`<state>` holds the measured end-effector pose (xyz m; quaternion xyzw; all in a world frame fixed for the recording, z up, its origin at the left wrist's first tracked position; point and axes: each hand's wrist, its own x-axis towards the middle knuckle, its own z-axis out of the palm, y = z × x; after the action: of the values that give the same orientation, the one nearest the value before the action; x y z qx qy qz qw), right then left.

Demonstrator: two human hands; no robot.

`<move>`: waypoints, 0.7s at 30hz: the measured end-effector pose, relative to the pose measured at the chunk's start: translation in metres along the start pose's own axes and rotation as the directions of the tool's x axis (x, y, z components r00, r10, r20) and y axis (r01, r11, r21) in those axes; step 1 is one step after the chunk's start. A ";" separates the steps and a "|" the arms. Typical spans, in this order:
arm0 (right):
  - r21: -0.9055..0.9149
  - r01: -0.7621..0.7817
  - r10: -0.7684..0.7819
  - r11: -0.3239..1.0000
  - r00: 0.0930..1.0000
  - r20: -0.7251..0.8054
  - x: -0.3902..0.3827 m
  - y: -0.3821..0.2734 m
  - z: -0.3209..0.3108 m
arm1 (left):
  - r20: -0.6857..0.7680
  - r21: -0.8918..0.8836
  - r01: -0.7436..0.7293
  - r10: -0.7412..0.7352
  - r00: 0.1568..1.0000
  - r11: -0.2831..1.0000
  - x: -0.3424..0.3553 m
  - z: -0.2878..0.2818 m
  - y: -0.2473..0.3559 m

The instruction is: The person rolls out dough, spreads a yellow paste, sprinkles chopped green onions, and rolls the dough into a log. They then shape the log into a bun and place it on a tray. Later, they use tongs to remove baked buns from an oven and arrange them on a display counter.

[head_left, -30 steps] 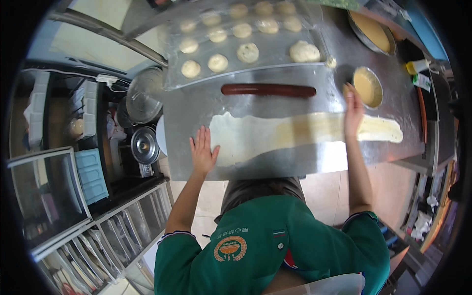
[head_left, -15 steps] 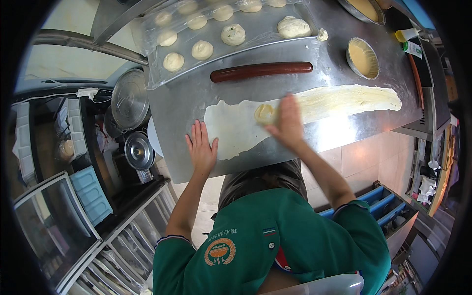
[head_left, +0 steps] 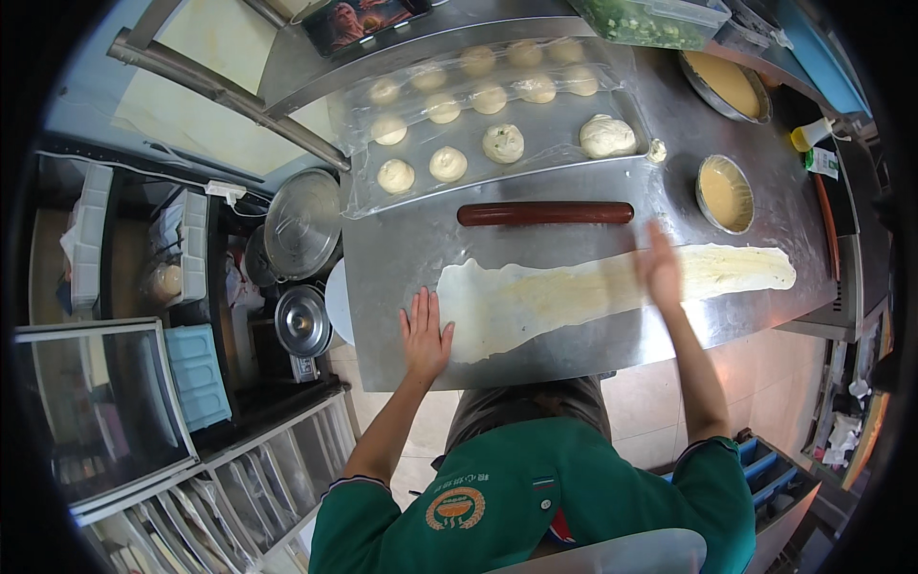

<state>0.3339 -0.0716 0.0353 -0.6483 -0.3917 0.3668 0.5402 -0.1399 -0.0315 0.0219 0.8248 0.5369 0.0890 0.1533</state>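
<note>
A long, thin sheet of dough stretches left to right across the metal table, with a pale yellow smear over much of it. Flat on the table at its left end lies my left hand, fingers spread, against the dough's edge. My right hand is over the right half of the sheet, blurred by motion, its fingers stretched out; no object shows in it. Just behind the dough rests a brown rolling pin. A fluted bowl of yellowish paste stands beyond the sheet's right part.
A metal tray holding several dough balls under clear plastic fills the back. Behind right are a larger bowl of yellow paste, a bottle with a yellow cap and a clear box of chopped greens. Steel lids stand left of the table.
My right hand has swept rightward along the dough, and the yellow lump beside it is now spread thin over the left part. The left hand still lies at the left edge. The view has shifted.
</note>
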 end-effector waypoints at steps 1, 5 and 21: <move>-0.392 0.183 -0.260 0.902 0.953 -0.154 0.022 -0.007 -0.034 | 0.000 -0.004 0.011 -0.011 1.000 1.000 0.002 0.000 0.002; -0.952 -0.078 -0.171 0.296 0.976 -0.133 0.081 -0.013 -0.126 | -0.082 -0.117 0.042 -0.052 0.995 0.992 0.010 0.001 0.018; -0.316 0.514 -0.455 0.797 0.856 0.245 -0.035 -0.047 0.096 | -0.052 0.052 0.074 -0.071 0.996 0.996 -0.029 -0.008 -0.029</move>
<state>0.2274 -0.0587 0.0691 -0.5852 -0.6479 0.1849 0.4513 -0.1790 -0.0459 0.0196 0.8061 0.5724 0.0893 0.1207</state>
